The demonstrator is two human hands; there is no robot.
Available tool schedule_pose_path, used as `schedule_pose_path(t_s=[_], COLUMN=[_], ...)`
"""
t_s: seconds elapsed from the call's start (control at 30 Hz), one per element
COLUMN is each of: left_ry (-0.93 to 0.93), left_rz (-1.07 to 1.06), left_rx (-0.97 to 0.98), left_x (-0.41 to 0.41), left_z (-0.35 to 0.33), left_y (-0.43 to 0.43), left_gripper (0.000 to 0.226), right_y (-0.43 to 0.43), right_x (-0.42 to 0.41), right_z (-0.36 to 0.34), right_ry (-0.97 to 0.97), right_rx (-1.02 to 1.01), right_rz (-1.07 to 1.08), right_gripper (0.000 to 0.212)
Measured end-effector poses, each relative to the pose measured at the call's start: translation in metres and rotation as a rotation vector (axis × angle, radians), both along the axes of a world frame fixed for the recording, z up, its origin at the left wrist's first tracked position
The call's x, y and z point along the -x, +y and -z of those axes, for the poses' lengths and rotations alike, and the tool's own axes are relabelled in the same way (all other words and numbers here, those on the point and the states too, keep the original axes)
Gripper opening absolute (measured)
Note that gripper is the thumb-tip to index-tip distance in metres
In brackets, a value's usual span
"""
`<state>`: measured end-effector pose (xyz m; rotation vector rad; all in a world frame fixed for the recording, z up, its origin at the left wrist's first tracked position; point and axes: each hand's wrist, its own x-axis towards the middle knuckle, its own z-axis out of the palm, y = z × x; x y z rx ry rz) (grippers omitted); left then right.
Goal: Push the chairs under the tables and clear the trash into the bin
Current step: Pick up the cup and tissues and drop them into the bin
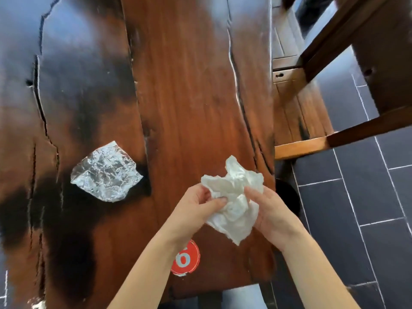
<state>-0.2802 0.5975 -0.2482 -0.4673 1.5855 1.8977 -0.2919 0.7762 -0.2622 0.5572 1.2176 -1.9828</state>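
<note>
Your left hand (196,210) and right hand (269,212) pinch white napkin (234,188), fingers curled, at table (189,85) right edge. Loose corners may slip; foil (106,171) easily forgotten.

Dark, cracked wooden table (189,85) with crumpled foil (106,172) and a red round sticker (186,258) near its edge.

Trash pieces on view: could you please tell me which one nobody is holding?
The crumpled silver foil, lying alone on the table. The white napkin is gripped between the left hand and right hand.
</note>
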Motion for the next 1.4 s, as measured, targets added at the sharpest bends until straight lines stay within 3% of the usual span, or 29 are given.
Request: schedule_pose_path(t_s=[0.1,0.2,0.3,0.4,0.53,0.67,0.8,0.93,1.17,1.4], left_ry=[0.004,-0.009,0.003,0.009,-0.246,-0.497,-0.595,-0.667,-0.601,-0.567], left_rz=[0.111,0.187,0.204,0.207,0.214,0.194,0.137,0.162,0.255,0.259], left_rx=[0.074,0.143,0.208,0.266,0.216,0.210,0.180,0.266,0.343,0.355], left_x=[0.013,0.024,0.031,0.032,0.020,0.001,0.001,0.010,0.022,0.023], left_z=[0.010,0.019,0.029,0.045,0.082,0.124,0.155,0.182,0.193,0.173], left_y=[0.035,0.076,0.128,0.183,0.244,0.278,0.300,0.309,0.307,0.305], left_gripper=[0.018,0.016,0.014,0.013,0.015,0.029,0.032,0.057,0.059,0.061], right_y=[0.036,0.070,0.104,0.132,0.159,0.173,0.187,0.204,0.212,0.207], right_x=[-0.006,-0.015,-0.027,-0.047,-0.075,-0.074,-0.067,-0.060,-0.047,-0.045], right_z=[0.006,0.013,0.028,0.046,0.093,0.121,0.160,0.206,0.223,0.205], right_ry=[0.166,0.412,0.608,0.652,0.331,-0.053,-0.252,-0.498,-0.546,-0.516], right_rx=[-0.268,-0.624,-0.962,-1.080,-0.966,-0.628,-0.465,-0.347,-0.455,-0.495], right_rz=[0.250,0.305,0.276,0.218,0.083,0.234,0.309,0.406,0.456,0.412], right_gripper=[0.033,0.008,0.020,0.023,0.033,0.023,0.030,0.029,0.058,0.056])
